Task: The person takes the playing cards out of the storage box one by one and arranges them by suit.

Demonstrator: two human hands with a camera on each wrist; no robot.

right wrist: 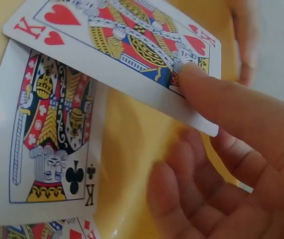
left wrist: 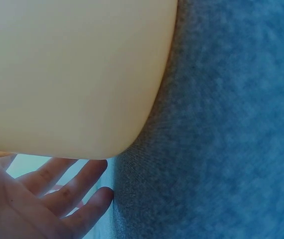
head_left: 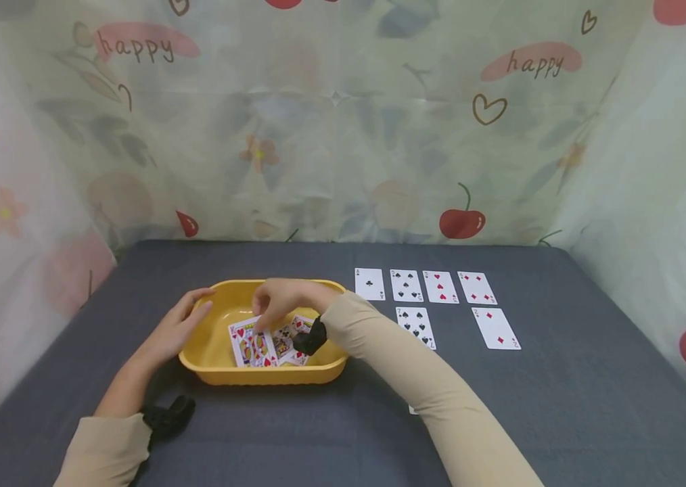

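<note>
Lying: king of hearts [right wrist: 132, 45] inside the yellow tray [head_left: 215, 358], topmost, overlapping the king of clubs [right wrist: 52, 134].
Axis: its long side runs toward the tray's near-left.
Grip: right hand [head_left: 282, 301] reaches in from above, thumb and fingers pinching the card's edge.
Left hand [head_left: 178, 328]: fingers straight, resting against the tray's left rim.

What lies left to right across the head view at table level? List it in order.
left hand → yellow tub → right hand → ace of clubs → seven of spades → two of diamonds
</note>
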